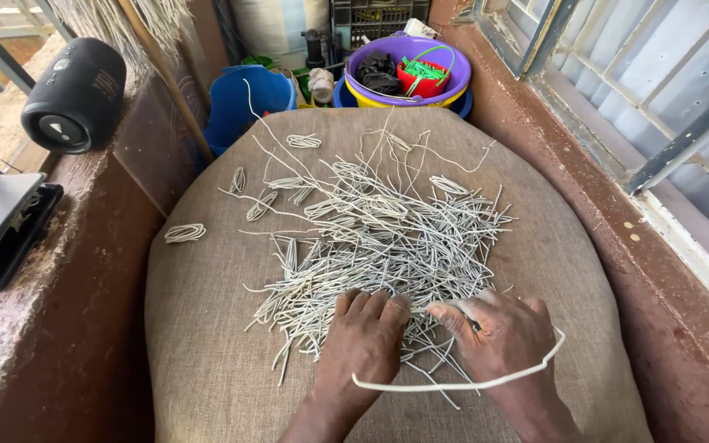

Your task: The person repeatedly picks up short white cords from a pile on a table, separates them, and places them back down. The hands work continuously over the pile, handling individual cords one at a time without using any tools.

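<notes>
Surface: burlap-covered cushion [207, 353] between a reddish ledge and a window wall | pile of pale cut strands [379, 238] spread across its middle | left hand [363, 336] flat, fingers pressed together on the pile's near edge | right hand [506, 332] pinching one long white strand [453, 384] that loops under both wrists | purple bowl [408, 66] and black speaker [75, 94] beyond

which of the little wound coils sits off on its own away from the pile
The small coil at the far left of the burlap sack, apart from the pile of white strips; the others touch it.
</notes>
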